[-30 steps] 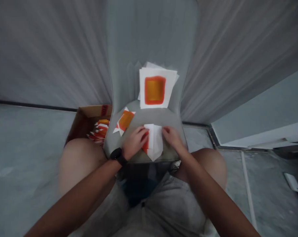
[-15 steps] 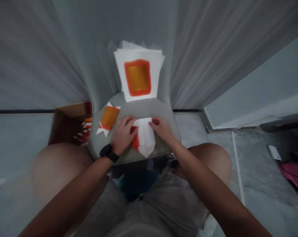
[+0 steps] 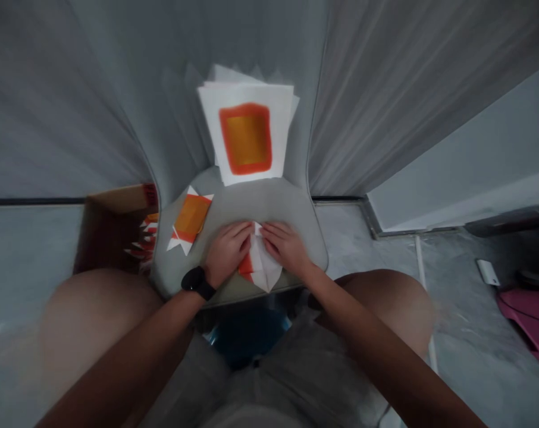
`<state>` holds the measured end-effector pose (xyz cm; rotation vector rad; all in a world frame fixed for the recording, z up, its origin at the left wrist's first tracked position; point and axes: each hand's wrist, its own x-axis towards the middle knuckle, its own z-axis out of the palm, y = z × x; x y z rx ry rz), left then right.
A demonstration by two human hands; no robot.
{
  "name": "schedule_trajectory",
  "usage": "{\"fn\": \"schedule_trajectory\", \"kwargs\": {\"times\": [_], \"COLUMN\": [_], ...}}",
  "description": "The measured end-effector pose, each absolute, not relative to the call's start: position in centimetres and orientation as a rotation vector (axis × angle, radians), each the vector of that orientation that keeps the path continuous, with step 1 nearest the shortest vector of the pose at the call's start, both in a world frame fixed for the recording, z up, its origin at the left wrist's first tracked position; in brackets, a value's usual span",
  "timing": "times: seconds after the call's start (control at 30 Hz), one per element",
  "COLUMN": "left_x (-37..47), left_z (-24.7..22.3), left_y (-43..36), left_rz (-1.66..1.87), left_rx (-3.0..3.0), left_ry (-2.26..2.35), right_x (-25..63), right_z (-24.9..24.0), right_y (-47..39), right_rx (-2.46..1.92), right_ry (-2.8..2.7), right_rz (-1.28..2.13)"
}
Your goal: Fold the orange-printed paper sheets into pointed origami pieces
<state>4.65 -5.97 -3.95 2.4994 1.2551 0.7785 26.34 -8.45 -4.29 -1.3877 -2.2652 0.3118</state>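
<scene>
A partly folded sheet of white and orange-red paper (image 3: 263, 266) lies on the front of the grey chair seat, its pointed end towards me. My left hand (image 3: 228, 248), with a black watch at the wrist, has its fingers closed on the paper's upper left side. From the opposite side, my right hand (image 3: 286, 245) grips the upper right part. The fingertips of both hands almost meet at the far edge and cover much of it. Left of my hands rests a finished-looking folded paper piece (image 3: 191, 219), orange with white pointed corners.
A stack of white sheets (image 3: 278, 160) with an orange-gold square leans against the chair's backrest (image 3: 269, 35). On the floor at left, a cardboard box (image 3: 113, 208) holds several folded pieces. A white device (image 3: 488, 272) and a pink object (image 3: 528, 324) are at right.
Both hands have come closer together over the paper, and its far edge now looks narrower and folded inward. The view has shifted slightly.
</scene>
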Motion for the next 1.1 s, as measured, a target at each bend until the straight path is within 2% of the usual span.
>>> {"fn": "schedule_trajectory", "kwargs": {"times": [0.7,0.9,1.1], "left_x": [5.0,4.9,4.0], "left_z": [-3.6,-3.8,-3.4], "left_y": [-5.7,-5.7,-5.3], "left_rz": [0.555,0.475,0.368], "left_rx": [2.643,2.648,2.653], "left_ry": [1.112,1.206,1.048], "right_x": [26.2,25.9,25.5], "right_z": [-4.3,-3.0,-1.5], "right_y": [-8.4,-8.6,-9.1], "right_rx": [-1.362,-1.430,-1.512], "right_ry": [-2.250,-2.315,-2.346], "right_rz": [0.317,0.391,0.431]}}
